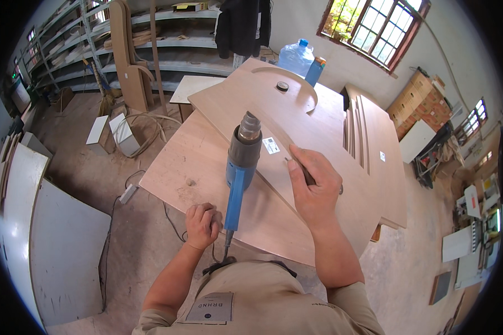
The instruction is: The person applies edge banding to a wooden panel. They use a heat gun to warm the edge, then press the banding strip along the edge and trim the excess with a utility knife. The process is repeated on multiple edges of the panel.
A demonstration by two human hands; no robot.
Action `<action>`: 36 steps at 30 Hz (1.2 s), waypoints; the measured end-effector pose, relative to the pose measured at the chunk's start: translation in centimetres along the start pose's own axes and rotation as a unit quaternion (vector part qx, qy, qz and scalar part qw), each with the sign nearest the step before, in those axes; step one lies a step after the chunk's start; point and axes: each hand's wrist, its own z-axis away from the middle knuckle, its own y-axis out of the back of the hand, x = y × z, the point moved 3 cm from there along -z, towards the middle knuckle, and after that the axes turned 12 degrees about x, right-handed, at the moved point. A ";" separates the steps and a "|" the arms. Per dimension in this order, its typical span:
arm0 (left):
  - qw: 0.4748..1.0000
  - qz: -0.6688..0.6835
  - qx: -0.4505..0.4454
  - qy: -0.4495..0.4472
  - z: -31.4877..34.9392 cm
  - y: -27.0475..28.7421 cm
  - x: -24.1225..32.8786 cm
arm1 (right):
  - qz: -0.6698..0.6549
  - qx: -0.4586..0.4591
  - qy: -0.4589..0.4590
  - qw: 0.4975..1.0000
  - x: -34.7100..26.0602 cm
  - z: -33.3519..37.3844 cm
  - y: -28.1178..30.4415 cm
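A blue heat gun [240,173] with a dark grey collar and metal nozzle is in front of me. Its nozzle points away, and its cord runs down toward my waist. Beside its handle, my left hand [202,225] is curled closed at the near edge of the wooden table board [176,162]. The curled fingers hide whatever may be inside them. My right hand [316,187] is closed around a slim dark tool [304,173], mostly covered by the fingers, over a curved wooden panel [341,215]. A white label [270,146] sticks to the panel near the nozzle.
A tape roll [283,86] and a curved strip [313,97] lie at the far end. A water jug [296,57] and blue bottle [315,71] stand behind. Stacked curved panels [380,151] are at right, white panels [67,245] at left, metal shelves [190,42] at the back.
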 end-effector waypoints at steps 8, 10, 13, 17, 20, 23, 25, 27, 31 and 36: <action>1.000 0.013 0.000 0.015 -0.1 0.1 0.3 | -0.014 0.011 0.004 1.000 -0.2 0.1 0.4; 1.000 0.013 0.000 0.017 -0.1 0.1 0.3 | -0.006 0.012 0.018 1.000 -0.3 0.0 0.4; 1.000 0.013 0.000 0.016 -0.1 0.0 0.3 | 0.000 0.010 0.021 1.000 -0.2 0.0 0.3; 1.000 0.009 0.000 0.006 0.0 0.0 0.1 | -0.009 0.007 0.005 1.000 -0.3 -0.1 0.1; 1.000 0.002 -0.002 -0.004 0.1 0.0 0.0 | -0.008 0.001 0.001 1.000 -0.4 0.0 -0.1; 1.000 0.003 0.001 -0.005 0.1 0.0 -0.1 | -0.002 0.000 0.004 1.000 -0.4 0.0 -0.2; 1.000 0.004 0.001 -0.004 0.1 0.0 -0.1 | -0.006 0.002 0.008 1.000 -0.5 -0.1 -0.2; 1.000 0.002 0.003 -0.007 0.2 0.0 -0.1 | -0.007 0.004 0.008 1.000 -0.5 -0.1 -0.2; 1.000 0.001 -0.001 -0.001 0.3 -0.1 -0.1 | -0.012 0.003 0.005 1.000 -0.4 -0.2 -0.4; 1.000 -0.003 0.000 -0.001 0.3 0.0 -0.1 | -0.014 0.004 0.014 1.000 -0.5 -0.3 -0.6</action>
